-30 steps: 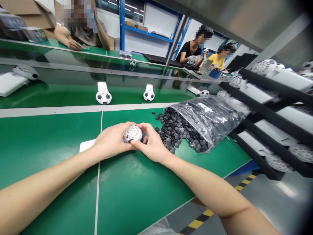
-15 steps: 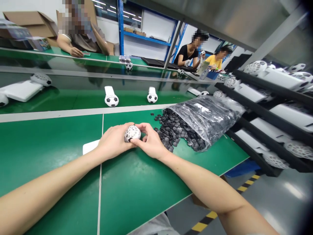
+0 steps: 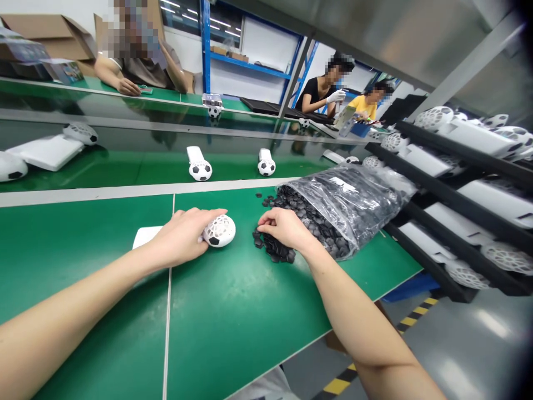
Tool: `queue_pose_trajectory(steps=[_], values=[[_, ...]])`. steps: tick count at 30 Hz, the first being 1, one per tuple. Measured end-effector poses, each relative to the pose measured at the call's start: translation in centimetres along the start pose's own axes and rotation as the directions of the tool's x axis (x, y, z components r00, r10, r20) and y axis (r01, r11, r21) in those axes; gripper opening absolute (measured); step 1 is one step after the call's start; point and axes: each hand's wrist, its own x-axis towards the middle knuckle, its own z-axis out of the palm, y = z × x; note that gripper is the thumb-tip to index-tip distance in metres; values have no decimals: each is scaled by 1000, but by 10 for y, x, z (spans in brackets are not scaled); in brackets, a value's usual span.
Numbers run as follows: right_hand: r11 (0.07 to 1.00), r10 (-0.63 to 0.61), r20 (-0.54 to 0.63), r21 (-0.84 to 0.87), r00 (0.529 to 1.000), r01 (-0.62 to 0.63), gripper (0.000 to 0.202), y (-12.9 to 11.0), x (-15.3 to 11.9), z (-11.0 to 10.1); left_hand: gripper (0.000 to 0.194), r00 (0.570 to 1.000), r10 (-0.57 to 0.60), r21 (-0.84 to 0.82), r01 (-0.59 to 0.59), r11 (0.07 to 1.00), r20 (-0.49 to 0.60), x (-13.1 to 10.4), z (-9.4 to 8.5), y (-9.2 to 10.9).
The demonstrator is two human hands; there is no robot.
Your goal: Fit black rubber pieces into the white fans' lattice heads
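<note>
"While you work, where is the white ball toy [image 3: 220, 231]?"

"At eight o'clock from my view's centre, grasped by my left hand [image 3: 180, 236]."

"And the right hand [image 3: 287, 226]?"

"At the toy's three o'clock, fingertips by the loose black pieces [image 3: 278, 252]; whether they pinch one, I cannot tell."

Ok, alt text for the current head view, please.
A person's left hand holds a white soccer-ball-patterned part at a green worktable; the right hand is at a pile of small black pieces spilling from a clear plastic bag.
</note>
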Motion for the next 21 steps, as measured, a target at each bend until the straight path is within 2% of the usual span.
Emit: queue_pose_trajectory(steps=[4, 7, 10, 13, 16, 18, 21], values=[[994, 12, 0, -107, 1000, -12, 5, -3, 0, 4, 64, 998, 49, -13, -50, 999, -28, -3, 2, 6], [993, -36, 0, -115, 999, 35, 3, -4, 0, 3, 64, 994, 72, 15, -71, 997, -85, -2, 6, 7], [998, -47, 20, 31, 999, 47, 4, -7, -3, 3, 64, 991, 68, 12, -67, 998, -113, -1, 11, 5], [968, -24, 55, 252, 998, 9, 9, -14, -8, 5, 65, 994, 66, -31, -69, 997, -92, 0, 11, 2], [934, -11, 55, 358, 998, -9, 16, -21, -11, 6, 64, 994, 87, -134, -94, 987, -60, -1, 7, 5], [921, -31, 22, 390, 999, 20, 17, -27, -12, 6, 57, 993, 74, -246, -94, 965, -88, -2, 4, 11], [883, -100, -22, 459, 995, 99, 16, -33, -14, 5, 33, 978, -24, -347, -52, 936, -209, -2, 2, 24]])
